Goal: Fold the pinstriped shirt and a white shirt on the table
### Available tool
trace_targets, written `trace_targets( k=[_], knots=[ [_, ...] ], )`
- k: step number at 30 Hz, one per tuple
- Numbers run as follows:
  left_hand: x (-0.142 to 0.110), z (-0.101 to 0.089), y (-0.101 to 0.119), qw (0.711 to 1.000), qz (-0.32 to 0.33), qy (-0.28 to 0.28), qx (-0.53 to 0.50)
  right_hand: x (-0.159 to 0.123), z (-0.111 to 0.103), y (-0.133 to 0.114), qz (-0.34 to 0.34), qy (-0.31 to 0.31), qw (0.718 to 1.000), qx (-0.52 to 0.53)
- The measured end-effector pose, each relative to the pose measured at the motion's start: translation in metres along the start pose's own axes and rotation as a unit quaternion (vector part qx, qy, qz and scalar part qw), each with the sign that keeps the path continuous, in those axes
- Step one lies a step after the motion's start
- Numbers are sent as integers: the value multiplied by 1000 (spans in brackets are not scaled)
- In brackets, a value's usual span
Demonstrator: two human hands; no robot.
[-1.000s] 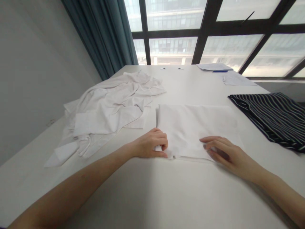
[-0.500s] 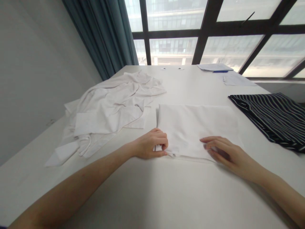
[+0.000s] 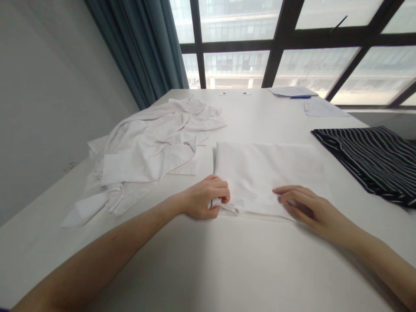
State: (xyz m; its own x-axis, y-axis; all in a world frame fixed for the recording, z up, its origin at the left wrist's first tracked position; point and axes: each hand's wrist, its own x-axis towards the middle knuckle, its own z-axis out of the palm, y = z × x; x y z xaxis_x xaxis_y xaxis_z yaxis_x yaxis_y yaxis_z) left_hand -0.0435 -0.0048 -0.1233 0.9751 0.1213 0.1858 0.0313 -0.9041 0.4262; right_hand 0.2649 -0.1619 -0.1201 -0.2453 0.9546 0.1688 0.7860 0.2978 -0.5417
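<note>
A folded white garment [image 3: 260, 169] lies flat in front of me as a neat rectangle, with several layers showing along its near edge. My left hand [image 3: 208, 197] is closed on its near left corner, fingers curled over the cloth and thumb below. A small bunched fold pokes out just right of that thumb. On the near right part of the garment rests my right hand [image 3: 305, 208]; its fingers are apart and lie on the cloth. Its palm hides the near right corner.
To the left, a loose pile of white garments [image 3: 156, 143] spreads across the white table [image 3: 182, 268]. A black striped garment [image 3: 380, 160] lies folded at the right. Papers [image 3: 292, 91] and a blue pen [image 3: 300, 97] sit at the far end, before the window.
My left thumb has drawn back left and in under the corner, so more of the small fold shows. My right hand and the garment have stayed in place.
</note>
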Motion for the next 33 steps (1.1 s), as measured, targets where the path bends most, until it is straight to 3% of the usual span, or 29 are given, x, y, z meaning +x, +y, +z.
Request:
trace_targets(
  k=[6,14,24,33],
  knots=[
    [0,-3,0,999,-3,-6,-36,-1,0,1,0,0,1000,2],
    [0,-1,-5,992,-10,42,-116,-2,1,3,-5,-10,1000,1],
    [-1,3,-7,997,-28,39,-63,0,1,0,-1,0,1000,-2],
    [-2,5,-8,1000,4,13,-8,-1,1,2,-22,5,1000,-16]
  ],
)
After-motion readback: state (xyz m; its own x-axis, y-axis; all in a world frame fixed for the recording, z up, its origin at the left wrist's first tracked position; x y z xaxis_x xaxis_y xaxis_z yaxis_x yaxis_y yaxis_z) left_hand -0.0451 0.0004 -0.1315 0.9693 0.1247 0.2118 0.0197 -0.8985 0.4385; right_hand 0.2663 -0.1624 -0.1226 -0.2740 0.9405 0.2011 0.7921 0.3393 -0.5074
